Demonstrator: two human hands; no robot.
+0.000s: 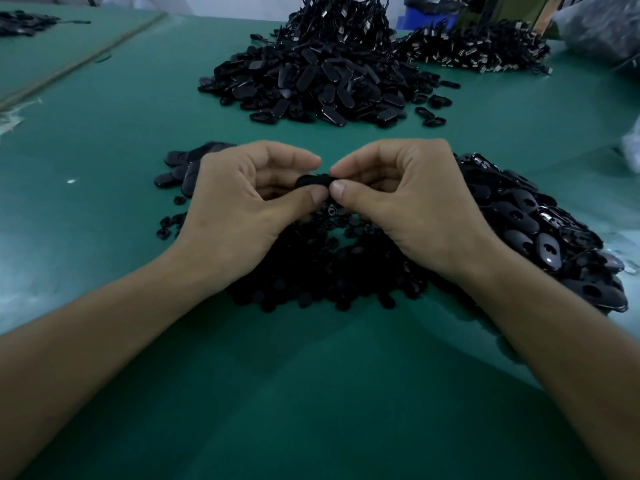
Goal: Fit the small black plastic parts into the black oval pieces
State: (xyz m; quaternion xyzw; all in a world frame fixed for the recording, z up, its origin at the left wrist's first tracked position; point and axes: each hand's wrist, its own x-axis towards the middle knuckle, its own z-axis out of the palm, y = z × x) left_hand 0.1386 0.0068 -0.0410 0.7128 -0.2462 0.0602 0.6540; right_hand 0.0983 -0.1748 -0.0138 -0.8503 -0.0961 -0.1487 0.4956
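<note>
A green table (121, 140) fills the view, carrying six black heaps. At the centre, two hands meet above the nearest heap. The left hand (235, 209) and right hand (408, 209) each curl thumb and forefinger around the ends of one black oval piece (310, 181), pinching it between them, with the other fingers folded in. Whether a small part sits in it cannot be told.

Under the wrists, towards 6 o'clock, lies the heap of small black plastic parts (311, 271). At 3 o'clock is a heap of glossy oval pieces (540, 230), and at 9 o'clock a little cluster of ovals (183, 168). At 12 o'clock rises a tall pile (311, 81), at 1 o'clock a heap with metal ends (474, 50), and at 11 o'clock a far heap (24, 22). One blue crate (429, 15) stands behind.
</note>
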